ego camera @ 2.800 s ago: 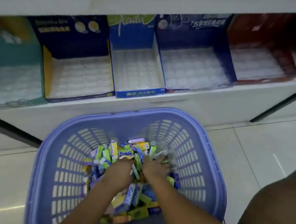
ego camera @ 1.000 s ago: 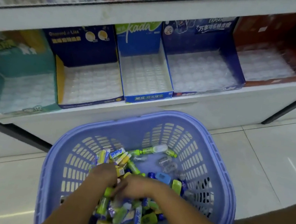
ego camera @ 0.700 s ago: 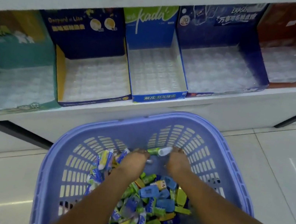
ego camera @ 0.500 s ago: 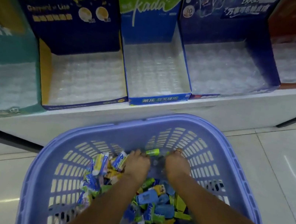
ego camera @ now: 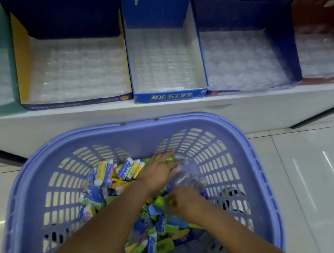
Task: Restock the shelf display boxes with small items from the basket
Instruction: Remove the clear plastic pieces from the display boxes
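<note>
Probably light, slick wrapped packs (ego camera: pixel 127 168) under my flat left hand (ego camera: pixel 157 175) need side pinches; right hand (ego camera: pixel 185 201) blurred, grip I cannot tell.

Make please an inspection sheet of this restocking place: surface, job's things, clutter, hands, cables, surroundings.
Surface: low white shelf carrying the boxes.
Job's things: five display boxes hold only clear trays, no items; the purple basket in front holds a pile of small wrapped items.
Clutter: crumpled clear plastic in the basket, by the hands.
Hands: left hand lies on the pile, fingers stretched; right hand is low in the pile, blurred, grip unclear.
Cables: nothing seen.
Surroundings: pale tiled floor.
</note>
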Motion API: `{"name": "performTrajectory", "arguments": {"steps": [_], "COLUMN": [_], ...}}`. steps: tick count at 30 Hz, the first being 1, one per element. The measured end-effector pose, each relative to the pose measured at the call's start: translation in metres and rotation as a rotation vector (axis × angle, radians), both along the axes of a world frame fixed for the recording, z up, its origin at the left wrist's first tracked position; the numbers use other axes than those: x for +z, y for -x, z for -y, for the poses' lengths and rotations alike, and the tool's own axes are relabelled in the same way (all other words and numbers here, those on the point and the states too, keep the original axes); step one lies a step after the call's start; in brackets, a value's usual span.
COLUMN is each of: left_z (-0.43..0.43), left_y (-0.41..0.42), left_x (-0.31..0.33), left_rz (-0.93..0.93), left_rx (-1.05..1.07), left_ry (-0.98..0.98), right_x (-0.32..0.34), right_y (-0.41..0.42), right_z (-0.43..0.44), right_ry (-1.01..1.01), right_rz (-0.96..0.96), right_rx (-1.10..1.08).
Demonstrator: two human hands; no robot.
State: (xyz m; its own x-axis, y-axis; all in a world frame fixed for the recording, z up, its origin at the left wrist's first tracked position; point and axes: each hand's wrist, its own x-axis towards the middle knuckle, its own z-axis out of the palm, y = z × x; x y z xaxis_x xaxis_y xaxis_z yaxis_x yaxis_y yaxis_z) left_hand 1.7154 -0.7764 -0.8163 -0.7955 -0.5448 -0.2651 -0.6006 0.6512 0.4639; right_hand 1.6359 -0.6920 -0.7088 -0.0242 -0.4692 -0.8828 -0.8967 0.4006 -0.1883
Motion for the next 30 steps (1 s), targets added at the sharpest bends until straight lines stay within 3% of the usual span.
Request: {"name": "performTrajectory", "arguments": {"steps": [3, 11, 20, 22, 26, 30], "left_z": [0.008, 0.000, -0.008, -0.009, -0.018, -0.026], "left_y": [-0.001, -0.018, -0.006, -0.007, -0.014, -0.012], "left_x": [0.003, 0.011, 0.031, 0.037, 0.037, 0.027], "left_rz": [0.031, 0.288, 0.576, 0.533, 0.246, 0.078], "left_rx": [-0.065, 0.011, -0.122, -0.098, -0.004, -0.173], "left_ry": [0.045, 0.054, 0.067, 0.024, 0.012, -0.059], "right_x": [-0.003, -0.037, -0.054, -0.049, -0.042, -0.034], "right_y": [-0.004, 0.033, 0.037, 0.040, 0.045, 0.042], "right_z": [-0.020, -0.026, -0.023, -0.018, -0.013, -0.004], "right_ry": [-0.087, 0.064, -0.025, -0.054, -0.087, -0.182], "right_rz": [-0.055, -0.388, -0.381, -0.353, -0.311, -0.290], "right_rx": [0.104, 0.191, 0.261, 0.331, 0.443, 0.479]}}
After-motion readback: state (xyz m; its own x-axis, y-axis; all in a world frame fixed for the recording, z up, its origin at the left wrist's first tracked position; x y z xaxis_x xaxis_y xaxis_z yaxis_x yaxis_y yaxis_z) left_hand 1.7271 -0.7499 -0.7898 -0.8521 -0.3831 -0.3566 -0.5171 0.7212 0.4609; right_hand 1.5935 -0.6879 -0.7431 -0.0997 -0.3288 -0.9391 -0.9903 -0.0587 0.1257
